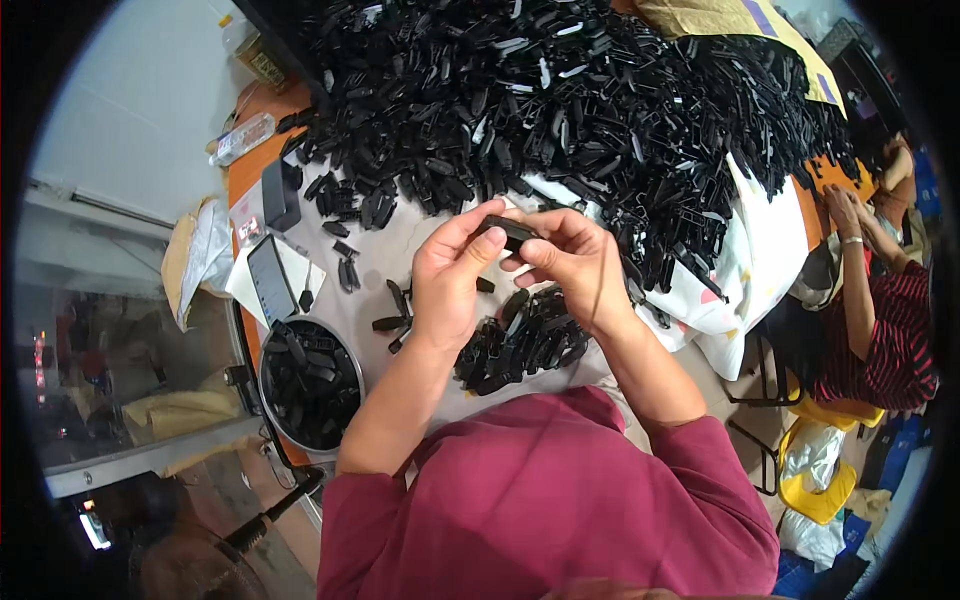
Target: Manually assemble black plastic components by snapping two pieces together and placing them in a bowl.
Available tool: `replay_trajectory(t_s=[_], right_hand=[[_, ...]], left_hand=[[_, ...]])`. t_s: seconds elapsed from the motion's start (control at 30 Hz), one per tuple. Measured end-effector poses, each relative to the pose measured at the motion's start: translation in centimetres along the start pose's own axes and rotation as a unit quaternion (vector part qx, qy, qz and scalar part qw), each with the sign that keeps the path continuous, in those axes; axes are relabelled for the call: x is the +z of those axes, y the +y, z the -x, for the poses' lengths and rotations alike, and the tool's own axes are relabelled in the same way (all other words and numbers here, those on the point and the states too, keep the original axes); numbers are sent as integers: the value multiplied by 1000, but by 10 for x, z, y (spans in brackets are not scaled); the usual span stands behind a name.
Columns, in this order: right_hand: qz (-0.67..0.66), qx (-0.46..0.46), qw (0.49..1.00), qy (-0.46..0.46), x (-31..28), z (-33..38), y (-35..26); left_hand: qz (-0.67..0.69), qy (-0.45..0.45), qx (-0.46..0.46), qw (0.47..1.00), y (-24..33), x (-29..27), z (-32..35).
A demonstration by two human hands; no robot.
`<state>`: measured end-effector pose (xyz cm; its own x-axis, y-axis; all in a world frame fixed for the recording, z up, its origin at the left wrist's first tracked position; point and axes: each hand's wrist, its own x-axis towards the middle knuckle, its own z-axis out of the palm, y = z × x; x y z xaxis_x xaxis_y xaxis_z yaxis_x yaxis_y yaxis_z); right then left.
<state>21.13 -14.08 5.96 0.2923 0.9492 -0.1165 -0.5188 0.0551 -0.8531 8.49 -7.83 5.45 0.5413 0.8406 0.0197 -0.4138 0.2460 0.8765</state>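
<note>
Between both hands, above the table, is a small, elongated black plastic piece (512, 232). My left hand (450, 272) pinches its left end with thumb and fingers. At its other end, my right hand (578, 262) grips it the same way, fingers curled. Just below the hands, near my body, lies a small heap of similar black pieces (525, 345). A few loose ones (392, 322) rest beside my left wrist. The large pile of black plastic pieces (540, 120) spreads across the far side of the table.
At left stand a round metal bowl (262, 385) of black pieces, a phone (272, 280), a dark box (280, 195) and a clear bottle (243, 138). White cloth (775, 245) hangs over the right edge. Another person in a striped top (870, 340) sits at right.
</note>
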Motion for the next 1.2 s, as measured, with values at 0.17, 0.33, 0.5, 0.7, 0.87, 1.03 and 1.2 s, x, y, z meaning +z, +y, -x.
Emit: replay_trajectory(t_s=[0.17,0.33,0.5,0.7,0.87,1.03,1.2], right_hand=[[133,41,986,-94,11,-2,6],[110,33,993,28,-20,-21,-12],[109,112,986,-51,4,-25,20],[172,104,975,-99,33,-7,26],[157,112,980,-42,19,-16,28],[115,115,985,-56,28,-19,28],[114,87,989,-27,10,-30,28]], left_hand=[[148,33,-41,988,5,-29,29],[-574,246,155,766,57,-66,88],[-740,409,97,526,69,-140,162],[-585,562,28,585,71,-236,217],[-259,462,-72,845,52,-276,241],[-310,517,-67,795,73,-249,244],[-185,605,47,773,127,-277,282]])
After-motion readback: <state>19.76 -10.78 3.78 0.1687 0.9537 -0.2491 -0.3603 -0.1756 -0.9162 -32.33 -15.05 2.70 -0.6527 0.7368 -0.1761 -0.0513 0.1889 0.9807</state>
